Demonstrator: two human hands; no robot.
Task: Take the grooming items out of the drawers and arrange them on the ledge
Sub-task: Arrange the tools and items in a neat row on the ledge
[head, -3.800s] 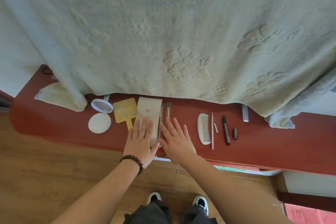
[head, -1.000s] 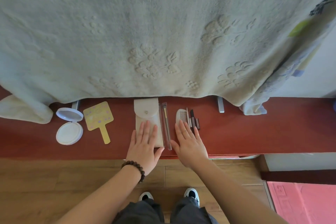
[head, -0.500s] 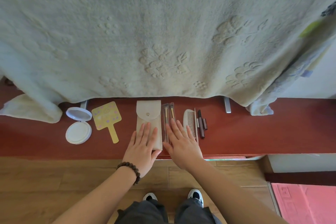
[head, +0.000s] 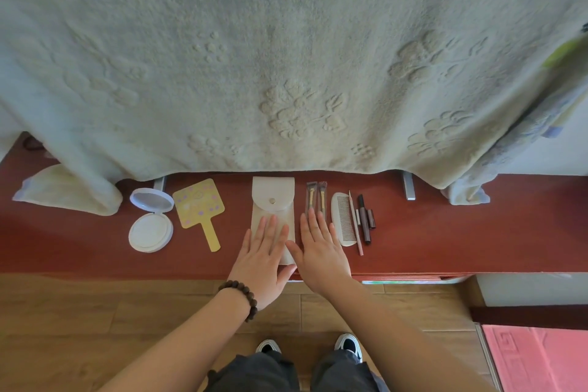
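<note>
Grooming items lie in a row on the red ledge (head: 445, 239). From left: an opened white compact (head: 150, 223), a yellow hand mirror (head: 201, 210), a cream snap pouch (head: 273, 204), two wrapped brushes (head: 316, 197), a white comb (head: 343, 219), a thin pink stick (head: 355, 223) and dark pencils (head: 365, 219). My left hand (head: 264, 261) lies flat, fingers spread, on the pouch's lower half. My right hand (head: 321, 251) lies flat over the near ends of the brushes, beside the comb. Neither hand grips anything.
A pale embossed blanket (head: 286, 57) hangs down over the back of the ledge, with two metal brackets (head: 408, 188) under it. A folded cloth (head: 63, 191) sits at the far left. Wood floor and a pink mat (head: 537, 356) lie below.
The comb, stick and pencils have been slid left into a tight group beside the brushes. My right hand has shifted left onto the brushes; my left hand stays on the pouch.
</note>
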